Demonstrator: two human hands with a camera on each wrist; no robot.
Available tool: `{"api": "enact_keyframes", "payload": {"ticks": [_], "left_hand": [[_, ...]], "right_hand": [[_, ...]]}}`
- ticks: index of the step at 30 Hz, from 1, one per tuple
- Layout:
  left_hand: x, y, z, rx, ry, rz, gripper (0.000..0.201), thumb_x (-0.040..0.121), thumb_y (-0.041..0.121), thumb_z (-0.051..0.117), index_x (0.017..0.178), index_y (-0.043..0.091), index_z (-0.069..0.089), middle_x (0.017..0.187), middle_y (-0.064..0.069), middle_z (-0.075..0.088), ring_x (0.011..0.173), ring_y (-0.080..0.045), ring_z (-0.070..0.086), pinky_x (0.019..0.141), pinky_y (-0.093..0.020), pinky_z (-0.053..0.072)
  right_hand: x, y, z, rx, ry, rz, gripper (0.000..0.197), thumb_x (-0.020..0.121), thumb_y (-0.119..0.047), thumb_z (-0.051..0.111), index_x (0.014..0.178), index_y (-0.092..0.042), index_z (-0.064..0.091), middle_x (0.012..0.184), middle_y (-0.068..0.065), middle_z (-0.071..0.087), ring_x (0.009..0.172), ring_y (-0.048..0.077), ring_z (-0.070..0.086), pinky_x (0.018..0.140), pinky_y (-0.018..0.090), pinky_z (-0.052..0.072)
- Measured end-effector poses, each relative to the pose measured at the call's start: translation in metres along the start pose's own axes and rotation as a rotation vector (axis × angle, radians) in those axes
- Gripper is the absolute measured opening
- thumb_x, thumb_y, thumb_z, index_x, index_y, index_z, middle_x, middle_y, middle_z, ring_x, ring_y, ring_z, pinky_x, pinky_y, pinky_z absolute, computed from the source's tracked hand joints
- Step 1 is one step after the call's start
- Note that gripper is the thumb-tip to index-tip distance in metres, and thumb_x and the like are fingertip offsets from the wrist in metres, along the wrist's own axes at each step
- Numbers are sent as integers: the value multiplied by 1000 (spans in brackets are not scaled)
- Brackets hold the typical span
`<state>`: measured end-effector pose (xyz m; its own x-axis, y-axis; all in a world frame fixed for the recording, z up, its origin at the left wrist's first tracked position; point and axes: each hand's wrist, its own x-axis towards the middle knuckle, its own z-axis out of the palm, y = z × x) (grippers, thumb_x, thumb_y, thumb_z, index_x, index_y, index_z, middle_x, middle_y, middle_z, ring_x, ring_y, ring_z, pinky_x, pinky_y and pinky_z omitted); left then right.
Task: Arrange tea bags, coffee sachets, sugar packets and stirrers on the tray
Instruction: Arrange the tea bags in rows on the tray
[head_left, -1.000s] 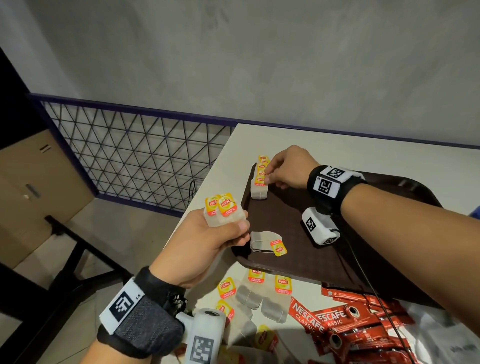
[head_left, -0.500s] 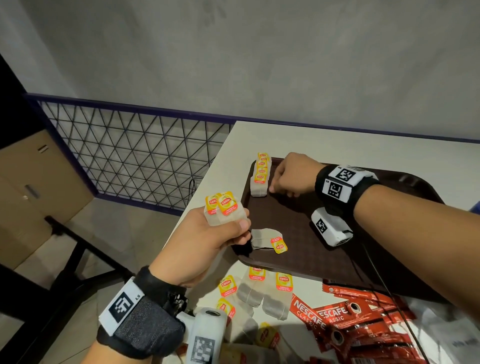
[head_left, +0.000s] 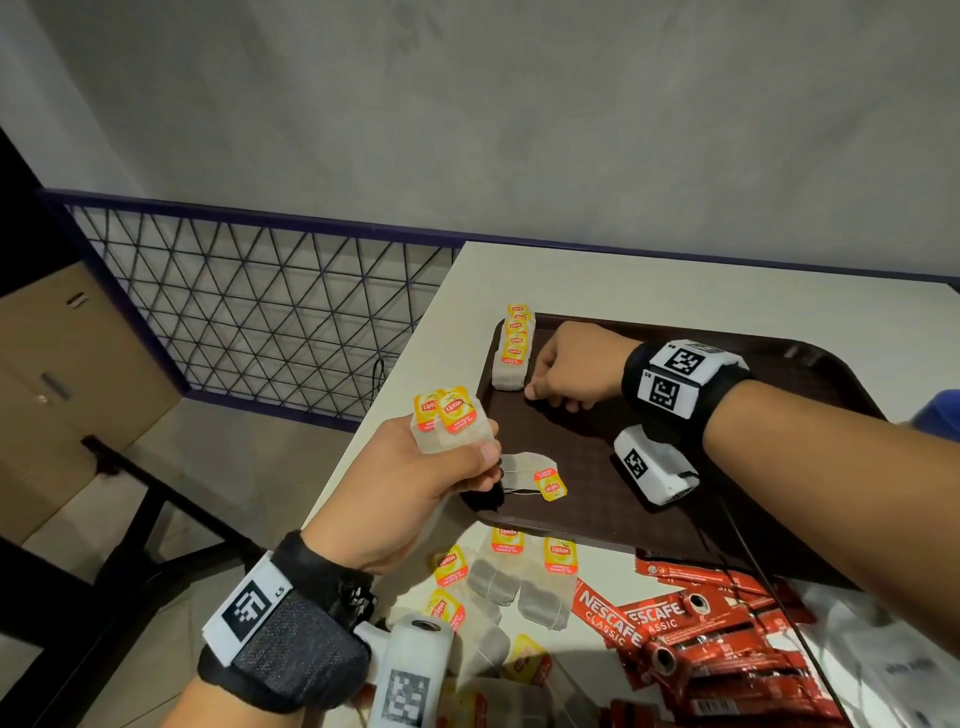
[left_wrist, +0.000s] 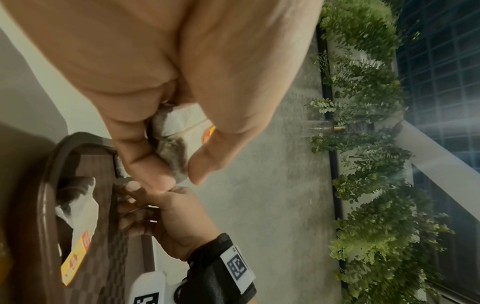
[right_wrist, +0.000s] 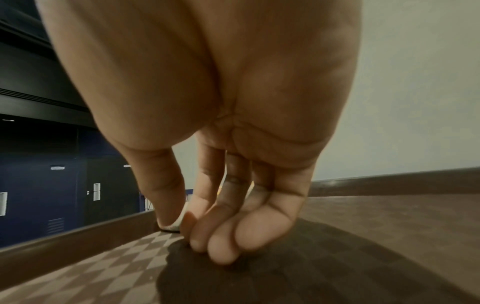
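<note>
My left hand (head_left: 467, 449) grips a small bundle of Lipton tea bags (head_left: 449, 421) upright, just off the near-left corner of the brown tray (head_left: 779, 374). The left wrist view shows the bundle (left_wrist: 171, 148) between thumb and fingers. A row of tea bags (head_left: 513, 348) stands along the tray's left edge. My right hand (head_left: 545, 389) sits beside the row's near end, fingers curled with their tips on the tray. In the right wrist view, thumb and forefinger pinch the end tea bag (right_wrist: 172, 225). One loose tea bag (head_left: 535, 475) lies flat on the tray.
Several more tea bags (head_left: 509, 571) lie on the white table in front of the tray. Red Nescafe sachets (head_left: 701, 623) are piled at the front right. The table's left edge drops off to a mesh railing (head_left: 260, 312) and the floor.
My right hand has slid along the row of tea bags from its middle to its near end. The left hand has stayed put with its bundle.
</note>
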<state>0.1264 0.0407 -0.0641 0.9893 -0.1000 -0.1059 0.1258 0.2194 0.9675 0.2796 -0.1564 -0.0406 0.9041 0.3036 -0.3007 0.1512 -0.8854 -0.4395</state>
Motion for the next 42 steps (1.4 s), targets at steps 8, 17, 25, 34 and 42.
{"api": "enact_keyframes", "payload": {"ticks": [8, 17, 25, 34, 42], "left_hand": [[-1, 4, -2, -2, -10, 18, 22, 92, -18, 55, 108, -7, 66, 88, -17, 70, 73, -22, 68, 70, -23, 58], [1, 8, -3, -34, 74, -13, 24, 94, -13, 56, 117, -19, 56, 96, -26, 69, 69, -26, 66, 62, -23, 57], [-1, 9, -5, -9, 72, -69, 26, 95, -12, 56, 118, -4, 63, 100, -19, 77, 69, -23, 68, 59, -22, 58], [-1, 6, -4, 60, -35, -37, 19, 94, -8, 65, 113, -3, 66, 91, -19, 65, 71, -25, 61, 60, -23, 56], [-11, 3, 5, 5, -304, -35, 28, 79, 1, 74, 107, 1, 70, 96, -15, 74, 81, -21, 70, 66, -25, 58]], "right_hand": [[-62, -7, 9, -126, -98, -132, 29, 85, -49, 81, 102, -26, 77, 81, -12, 71, 71, 2, 63, 68, 21, 46], [-81, -15, 25, -252, -156, -220, 30, 82, -34, 86, 107, -27, 71, 106, -5, 65, 93, 12, 62, 79, 27, 51], [-85, -20, 17, -123, -118, -228, 10, 86, -16, 79, 87, -24, 74, 80, -8, 71, 70, 4, 62, 68, 25, 53], [-121, -41, -15, -16, -115, -369, 14, 95, -19, 72, 97, -31, 80, 92, -14, 74, 88, 1, 67, 77, 19, 55], [-137, -49, -20, 193, 4, -420, 11, 90, -15, 81, 98, -23, 79, 87, 0, 76, 78, 36, 73, 72, 48, 63]]}}
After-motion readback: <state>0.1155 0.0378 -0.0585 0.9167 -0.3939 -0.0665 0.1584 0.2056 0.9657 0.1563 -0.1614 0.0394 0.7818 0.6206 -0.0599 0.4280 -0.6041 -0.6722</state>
